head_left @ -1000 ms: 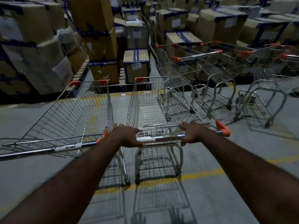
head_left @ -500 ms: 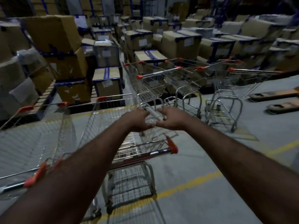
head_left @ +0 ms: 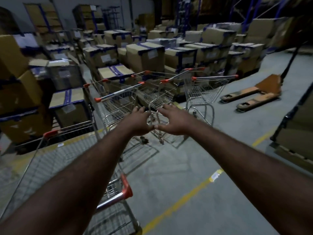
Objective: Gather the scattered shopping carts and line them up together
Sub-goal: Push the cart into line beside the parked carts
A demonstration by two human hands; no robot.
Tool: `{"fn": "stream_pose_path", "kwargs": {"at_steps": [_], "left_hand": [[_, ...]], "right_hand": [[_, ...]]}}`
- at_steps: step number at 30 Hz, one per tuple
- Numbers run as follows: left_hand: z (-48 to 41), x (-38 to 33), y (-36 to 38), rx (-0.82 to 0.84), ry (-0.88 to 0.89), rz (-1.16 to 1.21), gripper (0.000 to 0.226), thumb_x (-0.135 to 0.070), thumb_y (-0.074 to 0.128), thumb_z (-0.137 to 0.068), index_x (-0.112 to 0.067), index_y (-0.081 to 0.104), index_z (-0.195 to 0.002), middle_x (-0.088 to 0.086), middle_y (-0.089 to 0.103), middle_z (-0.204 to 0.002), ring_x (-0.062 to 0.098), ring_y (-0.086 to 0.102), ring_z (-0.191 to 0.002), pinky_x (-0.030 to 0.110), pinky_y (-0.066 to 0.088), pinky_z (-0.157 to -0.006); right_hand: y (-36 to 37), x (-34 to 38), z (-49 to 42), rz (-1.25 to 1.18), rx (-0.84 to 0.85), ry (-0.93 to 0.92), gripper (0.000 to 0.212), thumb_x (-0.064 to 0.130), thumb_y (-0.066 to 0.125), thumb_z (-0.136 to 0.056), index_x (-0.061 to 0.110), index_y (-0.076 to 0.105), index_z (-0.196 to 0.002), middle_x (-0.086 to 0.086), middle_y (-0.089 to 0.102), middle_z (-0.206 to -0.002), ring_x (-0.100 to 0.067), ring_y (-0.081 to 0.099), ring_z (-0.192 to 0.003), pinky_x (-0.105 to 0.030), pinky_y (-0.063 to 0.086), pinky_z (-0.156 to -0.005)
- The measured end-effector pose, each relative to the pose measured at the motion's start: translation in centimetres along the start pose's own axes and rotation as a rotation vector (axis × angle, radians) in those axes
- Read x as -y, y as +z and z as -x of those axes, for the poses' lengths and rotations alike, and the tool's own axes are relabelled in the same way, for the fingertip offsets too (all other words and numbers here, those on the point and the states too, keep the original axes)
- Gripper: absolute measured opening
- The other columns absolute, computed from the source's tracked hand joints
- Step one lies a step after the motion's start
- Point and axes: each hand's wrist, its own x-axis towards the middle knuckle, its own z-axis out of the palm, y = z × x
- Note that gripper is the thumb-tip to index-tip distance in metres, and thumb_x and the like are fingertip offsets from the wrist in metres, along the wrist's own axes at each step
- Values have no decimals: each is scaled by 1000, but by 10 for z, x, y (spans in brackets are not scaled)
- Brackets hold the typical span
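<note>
Both hands are reaching forward in the middle of the frame, and neither is gripping anything: the left hand (head_left: 138, 122) and the right hand (head_left: 173, 122) are hanging in the air with fingers spread and relaxed, thumbs almost meeting. The nearest cart (head_left: 118, 197) is standing at the lower left of the frame, its orange-capped handle below the left forearm and touched by neither hand, so it is looking parked for now. Just beyond the fingertips, in the centre of the frame, three more carts are waiting in front of the stacked boxes (head_left: 145, 56): the left cart (head_left: 118, 93), the middle cart (head_left: 153, 97) and the right cart (head_left: 203, 92). They are sitting close together but at different angles, handles pointing different ways, not nested or set in a row. The gathering is therefore looking only partly done; these three are most likely next, with the hands heading toward the middle one. A pallet jack (head_left: 254, 94) is lying at the right of the frame, well apart from the carts, and a yellow line (head_left: 177, 202) is running across the floor at the lower centre.
</note>
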Motion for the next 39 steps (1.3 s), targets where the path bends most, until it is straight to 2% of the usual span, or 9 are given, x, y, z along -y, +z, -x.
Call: {"fn": "stream_pose_path", "kwargs": {"at_steps": [6, 14, 18, 23, 28, 36, 39], "left_hand": [[-99, -23, 12, 20, 0, 18, 79, -60, 55, -91, -31, 23, -157, 8, 12, -167, 31, 3, -154, 60, 18, -118], [-236, 13, 25, -39, -81, 48, 83, -70, 50, -88, -31, 24, -157, 5, 8, -167, 31, 0, -153, 60, 13, -119], [-266, 38, 12, -56, -131, 57, 80, -64, 52, -91, -29, 23, -157, 6, 8, -167, 31, 1, -153, 59, 14, -119], [-286, 92, 12, -102, -263, 43, 90, -64, 56, -89, -24, 15, -159, 5, 7, -168, 29, 3, -154, 56, 17, -120], [-304, 156, 31, -59, -411, -10, 96, -62, 59, -88, -25, 8, -160, 5, 5, -168, 30, 3, -153, 57, 15, -120], [-380, 241, 64, 12, -621, -37, 92, -62, 58, -89, -26, 11, -159, 5, 9, -167, 30, 4, -153, 54, 16, -118], [-421, 271, 73, 62, -673, -24, 93, -62, 58, -90, -24, 9, -159, 6, 6, -168, 32, 2, -153, 55, 17, -119]], "right_hand": [[-4, -63, -52, 45, -1, 8, 84, 67, 54, -90, 30, 22, -159, -3, 12, -169, -26, 14, -154, -61, 23, -116], [-7, -127, -170, 92, 68, -20, 83, 66, 50, -94, 30, 16, -161, -3, 5, -170, -26, 7, -155, -62, 15, -118], [-7, -135, -233, 50, 31, -86, 80, 65, 52, -94, 31, 20, -159, -4, 14, -169, -28, 14, -154, -60, 23, -118], [5, -126, -314, 39, 53, -194, 84, 68, 51, -92, 31, 19, -160, -3, 14, -168, -27, 13, -154, -63, 17, -117], [28, -123, -399, 33, 88, -294, 85, 64, 53, -93, 29, 16, -161, -1, 6, -170, -27, 9, -155, -63, 14, -119], [74, -141, -578, 16, 160, -431, 83, 65, 55, -91, 28, 24, -159, -3, 19, -168, -24, 16, -154, -63, 14, -120], [95, -148, -648, 53, 188, -464, 85, 68, 54, -90, 28, 24, -159, -4, 18, -168, -24, 17, -154, -63, 11, -120]]}}
